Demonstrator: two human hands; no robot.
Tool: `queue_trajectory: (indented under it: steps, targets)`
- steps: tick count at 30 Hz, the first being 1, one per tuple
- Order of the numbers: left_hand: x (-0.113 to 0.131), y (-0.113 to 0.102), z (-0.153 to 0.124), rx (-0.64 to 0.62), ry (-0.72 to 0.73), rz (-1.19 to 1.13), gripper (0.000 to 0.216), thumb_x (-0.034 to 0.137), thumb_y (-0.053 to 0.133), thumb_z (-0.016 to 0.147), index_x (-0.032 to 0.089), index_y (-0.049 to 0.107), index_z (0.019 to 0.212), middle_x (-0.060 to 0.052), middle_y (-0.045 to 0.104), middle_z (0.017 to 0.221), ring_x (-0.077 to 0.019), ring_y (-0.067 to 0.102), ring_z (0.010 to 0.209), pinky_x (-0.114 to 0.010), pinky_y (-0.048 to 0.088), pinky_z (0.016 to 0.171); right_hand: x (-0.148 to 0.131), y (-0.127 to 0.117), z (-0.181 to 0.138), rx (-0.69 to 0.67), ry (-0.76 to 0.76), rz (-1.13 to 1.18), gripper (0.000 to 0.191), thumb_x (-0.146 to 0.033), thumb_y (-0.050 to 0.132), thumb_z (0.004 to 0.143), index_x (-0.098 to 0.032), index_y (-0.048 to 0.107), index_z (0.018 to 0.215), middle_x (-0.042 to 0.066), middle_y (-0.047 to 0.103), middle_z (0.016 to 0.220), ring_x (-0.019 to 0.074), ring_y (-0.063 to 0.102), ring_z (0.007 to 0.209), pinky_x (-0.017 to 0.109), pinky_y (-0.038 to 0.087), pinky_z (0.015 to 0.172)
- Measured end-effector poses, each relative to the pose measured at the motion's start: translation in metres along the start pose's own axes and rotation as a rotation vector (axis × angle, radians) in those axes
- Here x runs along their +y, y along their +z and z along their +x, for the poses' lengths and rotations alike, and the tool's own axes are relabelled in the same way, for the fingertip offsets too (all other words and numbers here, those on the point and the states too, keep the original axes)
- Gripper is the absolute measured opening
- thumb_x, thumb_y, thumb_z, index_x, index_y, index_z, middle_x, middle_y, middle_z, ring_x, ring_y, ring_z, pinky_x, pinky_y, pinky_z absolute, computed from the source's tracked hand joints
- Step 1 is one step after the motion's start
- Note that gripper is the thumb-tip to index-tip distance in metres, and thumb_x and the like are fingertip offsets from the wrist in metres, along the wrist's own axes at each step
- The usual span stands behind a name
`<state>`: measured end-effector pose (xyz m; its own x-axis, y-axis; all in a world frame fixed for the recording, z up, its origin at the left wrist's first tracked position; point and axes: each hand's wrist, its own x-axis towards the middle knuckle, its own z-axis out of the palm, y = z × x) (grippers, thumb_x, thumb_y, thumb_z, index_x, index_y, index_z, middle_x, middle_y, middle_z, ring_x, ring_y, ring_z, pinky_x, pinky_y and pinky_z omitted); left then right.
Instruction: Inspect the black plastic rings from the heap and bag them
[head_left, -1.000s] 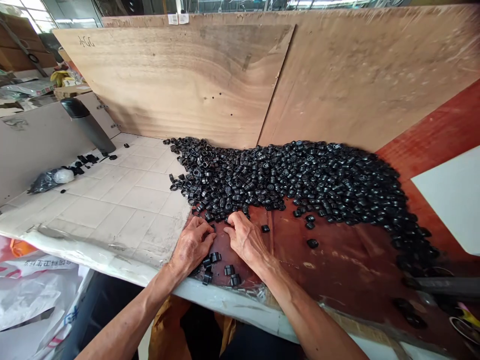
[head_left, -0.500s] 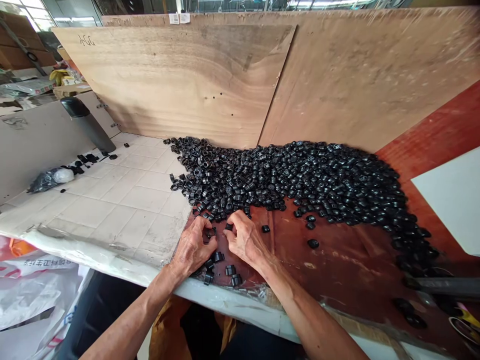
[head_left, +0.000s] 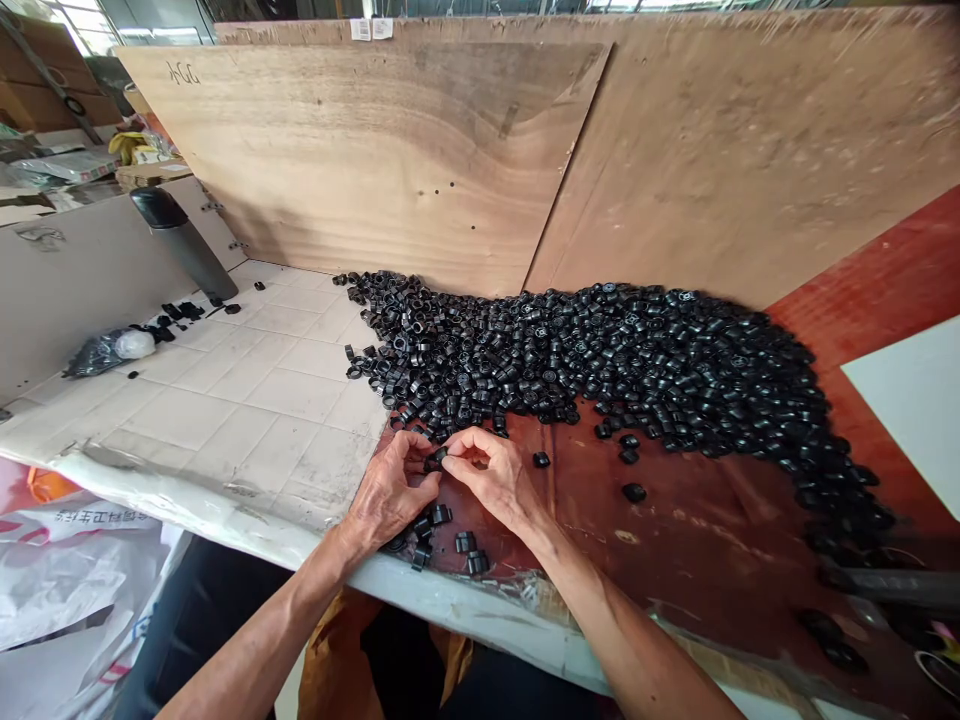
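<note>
Between my two hands is a small black plastic part (head_left: 435, 459), round like a cap. My left hand (head_left: 390, 487) curls its thumb and fingers about it from the left. The fingertips of my right hand (head_left: 487, 475) pinch at it from the right, partly hiding it, so I cannot tell whether it is one piece or two joined. Just behind my fingers spreads a large pile of black caps and rings (head_left: 510, 360). Several black parts (head_left: 466, 542) lie near the table edge below my hands.
A dark bottle (head_left: 186, 243) leans at the left of the pale table (head_left: 247, 390). Close by are a plastic bag of black bits (head_left: 101, 353) and loose black scraps. Plywood boards (head_left: 360, 160) stand behind the pile. A dark red sheet (head_left: 697, 540) covers the table on the right.
My right hand has moved left, bringing its black piece against the one in my left hand. The whole view has shifted slightly.
</note>
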<state>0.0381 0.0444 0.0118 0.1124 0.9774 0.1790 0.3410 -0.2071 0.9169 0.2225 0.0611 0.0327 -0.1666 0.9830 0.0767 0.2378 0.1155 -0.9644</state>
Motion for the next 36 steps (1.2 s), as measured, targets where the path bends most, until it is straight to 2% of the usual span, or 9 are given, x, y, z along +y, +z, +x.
queue_trajectory:
  steps: [4,8,10,17,22,25,31,34,36]
  targets:
    - [-0.005,0.001,-0.001,0.029,-0.024,-0.107,0.025,0.027,0.072,0.084,0.022,0.059,0.104,-0.001,0.071,0.094,-0.0148,0.073,0.082,-0.026,0.063,0.073,-0.011,-0.002,-0.005,-0.021,-0.049,-0.07,0.018,-0.023,0.067,0.085,-0.023,0.076,0.1,0.001,0.079,0.09,0.019,0.072,0.081,0.03,0.056,0.078]
    - [-0.006,-0.003,-0.002,0.003,-0.003,-0.111,0.024,0.031,0.073,0.089,0.021,0.063,0.108,-0.001,0.072,0.09,-0.0138,0.071,0.074,-0.024,0.059,0.065,-0.012,-0.003,-0.006,-0.024,-0.125,-0.083,0.021,-0.02,0.066,0.087,-0.023,0.078,0.104,0.003,0.08,0.101,0.0193,0.074,0.085,0.031,0.057,0.082]
    - [-0.004,-0.006,-0.002,-0.005,0.039,-0.088,0.022,0.033,0.074,0.091,0.021,0.066,0.107,-0.002,0.074,0.093,-0.0153,0.072,0.078,-0.025,0.06,0.068,-0.01,-0.003,-0.006,-0.026,-0.152,-0.088,0.021,-0.019,0.066,0.088,-0.023,0.078,0.104,0.003,0.08,0.103,0.019,0.074,0.086,0.03,0.057,0.082]
    - [-0.004,-0.012,0.001,0.013,0.244,0.019,0.014,0.029,0.074,0.094,0.022,0.07,0.106,-0.006,0.076,0.109,-0.0198,0.074,0.099,-0.033,0.063,0.088,-0.006,-0.002,-0.006,-0.028,-0.144,-0.101,0.012,-0.027,0.066,0.093,-0.022,0.076,0.097,0.003,0.078,0.089,0.019,0.071,0.076,0.028,0.054,0.072]
    - [-0.003,-0.012,0.001,-0.014,0.322,0.061,0.011,0.025,0.072,0.096,0.023,0.072,0.108,-0.006,0.076,0.109,-0.0196,0.074,0.1,-0.033,0.061,0.089,-0.003,0.0,-0.006,-0.074,-0.139,-0.213,0.029,-0.037,0.055,0.104,-0.022,0.067,0.082,0.001,0.07,0.073,0.0164,0.063,0.065,0.026,0.047,0.065]
    - [-0.002,-0.011,0.001,-0.045,0.317,0.046,0.012,0.023,0.072,0.097,0.023,0.072,0.109,-0.006,0.076,0.111,-0.0189,0.074,0.1,-0.033,0.061,0.091,0.0,0.003,-0.006,-0.03,-0.181,-0.269,0.036,-0.038,0.05,0.107,-0.022,0.061,0.076,0.001,0.066,0.071,0.0158,0.061,0.065,0.027,0.045,0.066]
    - [-0.01,-0.008,0.001,0.031,0.233,-0.068,0.015,0.031,0.076,0.095,0.022,0.071,0.106,-0.004,0.076,0.107,-0.0185,0.075,0.097,-0.031,0.063,0.085,0.002,0.002,-0.008,-0.029,-0.362,-0.204,0.015,-0.03,0.059,0.101,-0.021,0.069,0.107,0.004,0.072,0.089,0.0173,0.066,0.074,0.026,0.051,0.072]
    - [-0.011,-0.009,0.001,0.01,0.223,-0.06,0.016,0.031,0.076,0.095,0.022,0.071,0.108,-0.004,0.075,0.11,-0.0195,0.075,0.1,-0.033,0.063,0.09,0.005,0.001,-0.007,-0.016,-0.349,-0.266,0.019,-0.031,0.058,0.102,-0.02,0.07,0.091,0.003,0.07,0.077,0.0162,0.063,0.066,0.026,0.048,0.065]
    - [-0.01,-0.009,0.001,-0.027,0.222,-0.051,0.015,0.03,0.074,0.096,0.023,0.072,0.109,-0.005,0.075,0.111,-0.0203,0.075,0.102,-0.035,0.063,0.093,0.008,0.002,-0.006,0.01,-0.307,-0.32,0.038,-0.036,0.055,0.105,-0.021,0.063,0.07,0.001,0.063,0.063,0.0145,0.057,0.057,0.026,0.043,0.06]
